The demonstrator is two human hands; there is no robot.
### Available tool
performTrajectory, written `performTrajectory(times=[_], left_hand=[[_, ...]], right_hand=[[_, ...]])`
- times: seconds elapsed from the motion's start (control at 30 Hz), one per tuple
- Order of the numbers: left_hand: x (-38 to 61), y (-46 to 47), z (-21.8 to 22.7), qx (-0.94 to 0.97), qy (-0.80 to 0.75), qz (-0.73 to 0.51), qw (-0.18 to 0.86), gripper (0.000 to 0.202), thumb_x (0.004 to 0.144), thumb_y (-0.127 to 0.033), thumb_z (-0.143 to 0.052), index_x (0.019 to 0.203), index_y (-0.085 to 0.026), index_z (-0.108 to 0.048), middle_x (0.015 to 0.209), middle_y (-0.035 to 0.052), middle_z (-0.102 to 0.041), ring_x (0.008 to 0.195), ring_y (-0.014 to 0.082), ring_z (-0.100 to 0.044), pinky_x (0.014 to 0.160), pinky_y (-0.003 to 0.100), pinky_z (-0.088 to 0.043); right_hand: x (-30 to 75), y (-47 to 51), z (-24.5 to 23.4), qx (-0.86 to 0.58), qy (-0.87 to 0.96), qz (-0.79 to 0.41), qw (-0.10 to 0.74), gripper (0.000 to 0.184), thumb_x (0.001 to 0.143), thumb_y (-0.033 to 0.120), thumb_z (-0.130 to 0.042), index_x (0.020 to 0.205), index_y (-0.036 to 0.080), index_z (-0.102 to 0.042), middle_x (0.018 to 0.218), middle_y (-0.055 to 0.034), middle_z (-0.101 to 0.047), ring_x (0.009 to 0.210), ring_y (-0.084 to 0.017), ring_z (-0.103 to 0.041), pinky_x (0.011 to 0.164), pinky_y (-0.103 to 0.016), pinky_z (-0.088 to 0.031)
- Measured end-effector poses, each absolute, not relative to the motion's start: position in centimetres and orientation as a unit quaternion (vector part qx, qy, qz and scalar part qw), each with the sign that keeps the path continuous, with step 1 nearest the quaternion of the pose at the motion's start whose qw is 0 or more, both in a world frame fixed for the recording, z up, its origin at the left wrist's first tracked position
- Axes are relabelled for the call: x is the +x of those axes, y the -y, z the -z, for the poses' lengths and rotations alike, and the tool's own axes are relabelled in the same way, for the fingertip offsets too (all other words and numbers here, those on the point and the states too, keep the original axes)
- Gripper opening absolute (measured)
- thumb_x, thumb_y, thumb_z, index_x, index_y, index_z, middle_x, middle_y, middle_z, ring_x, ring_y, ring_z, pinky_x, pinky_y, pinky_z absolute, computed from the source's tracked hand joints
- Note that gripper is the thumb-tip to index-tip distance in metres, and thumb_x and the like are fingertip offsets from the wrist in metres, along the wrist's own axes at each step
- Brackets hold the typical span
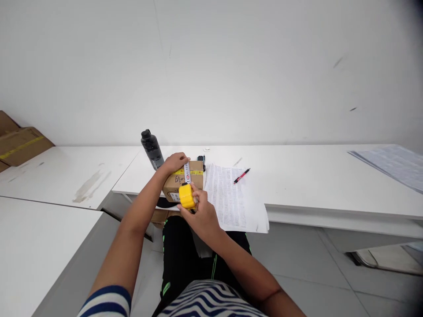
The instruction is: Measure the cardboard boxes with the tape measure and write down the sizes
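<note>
A small cardboard box [198, 180] with yellow tape and black handwriting sits at the table's front edge. My right hand [203, 211] is wrapped round a yellow tape measure [187, 196] at the near side of the box. Its white blade [187, 171] is pulled out across the box top, with the numbers facing up. At the far edge of the box, my left hand [176, 162] pinches the blade's end with its fingertips, which partly hide it.
Left of the box stands a dark water bottle [152, 149]. Handwritten sheets [228, 198] lie to the right, overhanging the table edge, with a red and black pen [242, 176] on them. A small dark object [201, 158] is behind the box. More papers [393, 165] and cartons [26, 143] flank the table.
</note>
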State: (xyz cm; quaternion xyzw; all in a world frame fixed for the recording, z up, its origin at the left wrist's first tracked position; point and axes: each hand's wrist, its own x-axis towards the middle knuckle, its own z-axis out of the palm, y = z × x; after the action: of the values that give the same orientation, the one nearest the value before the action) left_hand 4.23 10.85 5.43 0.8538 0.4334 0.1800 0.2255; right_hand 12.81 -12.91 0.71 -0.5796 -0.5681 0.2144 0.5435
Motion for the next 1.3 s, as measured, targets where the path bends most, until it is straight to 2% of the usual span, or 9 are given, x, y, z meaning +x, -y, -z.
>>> performTrajectory(times=[0.17, 0.4, 0.53, 0.63, 0.93, 1.03, 1.13, 1.23, 1.3], left_hand=[[4.4, -10.5, -5.7, 0.861, -0.384, -0.164, 0.29, 0.038, 0.082, -0.055, -0.055, 0.083, -0.019, -0.067, 0.086, 0.0043, -0.069, 0.075, 0.0187, -0.059, 0.067, 0.03, -0.046], [4.6, -10.6, -5.6, 0.855, -0.396, -0.162, 0.292, 0.037, 0.081, -0.055, -0.056, 0.081, -0.018, -0.065, 0.084, 0.0039, -0.069, 0.072, 0.0179, -0.059, 0.064, 0.029, -0.046], [4.6, -10.7, -5.1, 0.842, -0.421, -0.17, 0.29, 0.039, 0.08, -0.056, -0.057, 0.081, -0.019, -0.066, 0.085, 0.0051, -0.07, 0.072, 0.0186, -0.06, 0.065, 0.03, -0.046], [4.5, -10.9, -4.9, 0.836, -0.428, -0.18, 0.294, 0.038, 0.08, -0.056, -0.057, 0.081, -0.019, -0.067, 0.084, 0.0048, -0.07, 0.072, 0.0185, -0.06, 0.066, 0.03, -0.046], [4.6, -10.7, -4.9, 0.82, -0.438, -0.206, 0.306, 0.033, 0.077, -0.051, -0.063, 0.077, -0.018, -0.066, 0.079, 0.005, -0.068, 0.071, 0.0184, -0.058, 0.068, 0.031, -0.046], [4.7, -10.5, -5.4, 0.823, -0.419, -0.213, 0.318, 0.034, 0.078, -0.051, -0.062, 0.075, -0.017, -0.065, 0.078, 0.0049, -0.067, 0.07, 0.018, -0.057, 0.067, 0.031, -0.046], [4.8, -8.9, -7.1, 0.809, -0.394, -0.255, 0.352, 0.034, 0.079, -0.05, -0.064, 0.078, -0.016, -0.066, 0.079, 0.0049, -0.068, 0.071, 0.0171, -0.058, 0.068, 0.031, -0.047], [4.8, -5.4, -9.6, 0.812, -0.361, -0.293, 0.354, 0.032, 0.076, -0.048, -0.07, 0.082, -0.017, -0.07, 0.089, 0.0062, -0.072, 0.084, 0.0189, -0.063, 0.079, 0.032, -0.049], [4.9, -2.6, -10.8, 0.814, -0.349, -0.302, 0.352, 0.031, 0.073, -0.048, -0.074, 0.082, -0.018, -0.073, 0.093, 0.0063, -0.073, 0.088, 0.0205, -0.065, 0.081, 0.032, -0.05]], right_hand=[[12.2, 11.7, -2.2, -0.549, 0.604, -0.22, 0.533, 0.072, 0.078, 0.037, -0.072, 0.141, 0.024, -0.04, 0.144, -0.012, -0.051, 0.133, -0.029, -0.051, 0.105, -0.049, -0.048], [12.6, 11.6, -2.7, -0.536, 0.599, -0.261, 0.534, 0.068, 0.081, 0.041, -0.07, 0.143, 0.028, -0.046, 0.148, -0.0109, -0.045, 0.137, -0.032, -0.045, 0.111, -0.052, -0.042], [12.7, 12.2, -2.4, -0.478, 0.52, -0.4, 0.584, 0.072, 0.08, 0.038, -0.07, 0.145, 0.029, -0.041, 0.13, -0.0096, -0.06, 0.097, -0.024, -0.07, 0.083, -0.043, -0.061], [12.3, 12.4, -2.6, -0.44, 0.453, -0.504, 0.589, 0.077, 0.08, 0.036, -0.07, 0.149, 0.03, -0.034, 0.114, -0.0073, -0.066, 0.063, -0.015, -0.069, 0.054, -0.031, -0.06], [11.6, 12.1, -2.7, -0.419, 0.438, -0.511, 0.609, 0.074, 0.078, 0.033, -0.071, 0.145, 0.028, -0.041, 0.111, -0.0066, -0.066, 0.06, -0.013, -0.068, 0.045, -0.025, -0.057], [11.6, 11.9, -2.4, -0.421, 0.448, -0.498, 0.612, 0.074, 0.078, 0.034, -0.07, 0.145, 0.029, -0.041, 0.124, -0.0083, -0.062, 0.065, -0.013, -0.068, 0.05, -0.027, -0.059], [11.7, 11.6, -1.5, -0.428, 0.487, -0.439, 0.622, 0.068, 0.079, 0.033, -0.069, 0.142, 0.031, -0.043, 0.149, -0.0104, -0.044, 0.079, -0.016, -0.07, 0.057, -0.031, -0.062], [12.2, 11.4, -0.5, -0.434, 0.542, -0.332, 0.638, 0.06, 0.084, 0.031, -0.064, 0.141, 0.032, -0.044, 0.16, -0.0108, -0.028, 0.106, -0.025, -0.068, 0.07, -0.037, -0.063], [12.6, 11.3, -0.1, -0.436, 0.567, -0.238, 0.658, 0.06, 0.085, 0.029, -0.062, 0.141, 0.031, -0.041, 0.161, -0.0114, -0.026, 0.13, -0.031, -0.054, 0.083, -0.043, -0.061]])
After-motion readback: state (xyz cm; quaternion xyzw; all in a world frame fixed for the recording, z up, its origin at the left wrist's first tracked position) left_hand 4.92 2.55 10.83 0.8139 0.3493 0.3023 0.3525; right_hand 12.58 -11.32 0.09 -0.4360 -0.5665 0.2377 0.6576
